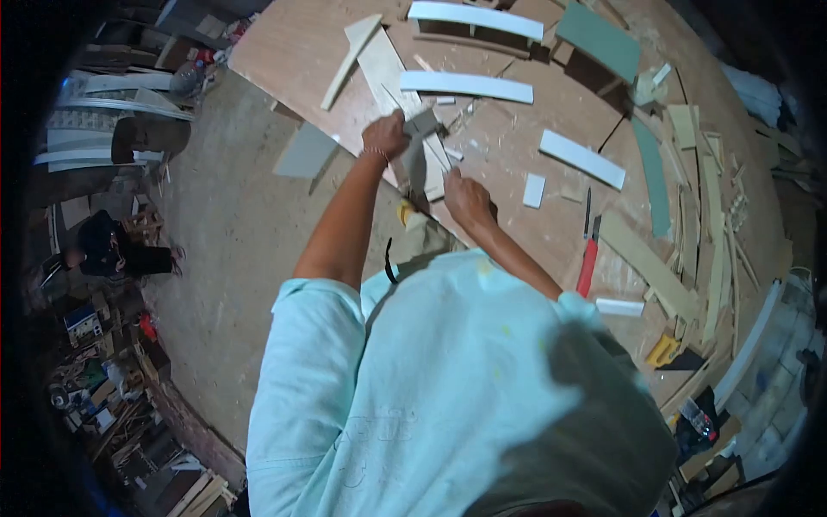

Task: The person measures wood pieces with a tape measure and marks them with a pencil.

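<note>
My left hand (385, 136) is closed at the edge of the table, gripping a small grey board piece (420, 123). To its right, my right hand (469, 200) is closed around the near end of a thin, straight tool (438, 153). The tool slants up and left past the grey piece; its exact kind is too fine to make out. Under both hands lies a long pale board (379, 65). Beyond them, a white curved strip (467, 86) rests on the table, with a narrow wooden strip (351, 62) farther left.
The wooden table (508, 155) carries a white-fronted curved piece (476, 19), a green panel (600, 39), a white block (533, 190) and a red-handled tool (587, 265). Scrap strips (713, 250) pile up at right, near a yellow-handled tool (663, 350). A person (108, 244) is at far left.
</note>
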{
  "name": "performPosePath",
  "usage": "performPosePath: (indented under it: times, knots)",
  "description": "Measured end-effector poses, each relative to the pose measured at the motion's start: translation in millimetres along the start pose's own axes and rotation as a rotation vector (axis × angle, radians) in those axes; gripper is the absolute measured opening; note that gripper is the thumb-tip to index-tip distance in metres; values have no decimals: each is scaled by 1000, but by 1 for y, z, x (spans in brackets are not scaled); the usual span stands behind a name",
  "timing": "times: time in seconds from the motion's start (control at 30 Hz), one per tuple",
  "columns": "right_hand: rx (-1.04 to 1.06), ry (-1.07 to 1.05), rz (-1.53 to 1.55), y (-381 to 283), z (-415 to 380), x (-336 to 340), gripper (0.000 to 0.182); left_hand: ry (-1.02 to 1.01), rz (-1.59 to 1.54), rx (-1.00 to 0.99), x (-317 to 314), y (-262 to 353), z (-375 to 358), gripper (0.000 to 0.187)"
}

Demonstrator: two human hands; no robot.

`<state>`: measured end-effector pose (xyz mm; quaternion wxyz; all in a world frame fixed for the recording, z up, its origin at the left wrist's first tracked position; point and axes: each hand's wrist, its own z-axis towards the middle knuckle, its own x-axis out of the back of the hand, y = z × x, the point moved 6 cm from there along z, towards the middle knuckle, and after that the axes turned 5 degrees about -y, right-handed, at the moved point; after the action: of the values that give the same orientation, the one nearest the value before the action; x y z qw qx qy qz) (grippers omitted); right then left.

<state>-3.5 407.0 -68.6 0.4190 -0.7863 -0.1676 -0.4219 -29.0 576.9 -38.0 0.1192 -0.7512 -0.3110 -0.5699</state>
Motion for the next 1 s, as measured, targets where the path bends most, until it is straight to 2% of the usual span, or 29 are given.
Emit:
performPosePath:
  times: [0.17, 0.23, 0.37, 0.53, 0.57, 0.73, 0.83, 0.9, 0.93, 1.0]
  knots:
    - [1, 0, 41, -7, 3, 9, 28, 128, 54, 7, -1, 15, -18, 23]
    - [-5, 8, 60, -13, 16, 9, 28, 246, 10, 11, 2, 22, -28, 21]
    - [27, 60, 104, -29, 50, 6, 29, 266, 1, 13, 2, 22, -32, 21]
    - [49, 88, 128, -21, 34, 9, 29, 112, 18, 42, 2, 9, -13, 24]
    - [40, 50, 100, -17, 24, 8, 29, 22, 6, 48, 2, 4, -7, 29]
    - [-7, -38, 82, -5, -7, 9, 30, -129, -18, 30, 6, -2, 6, 37]
    - [-21, -50, 71, -4, -8, 7, 30, -93, -4, 27, 3, 2, -2, 33]
    - [-36, -49, 76, -3, -2, 6, 29, 43, 53, 51, 1, 8, -10, 27]
    - [28, 28, 46, -8, 4, 10, 27, 37, 54, 46, -6, 11, -14, 27]
    - [90, 105, 20, -19, 22, 11, 25, 218, -7, -5, -4, 16, -22, 23]
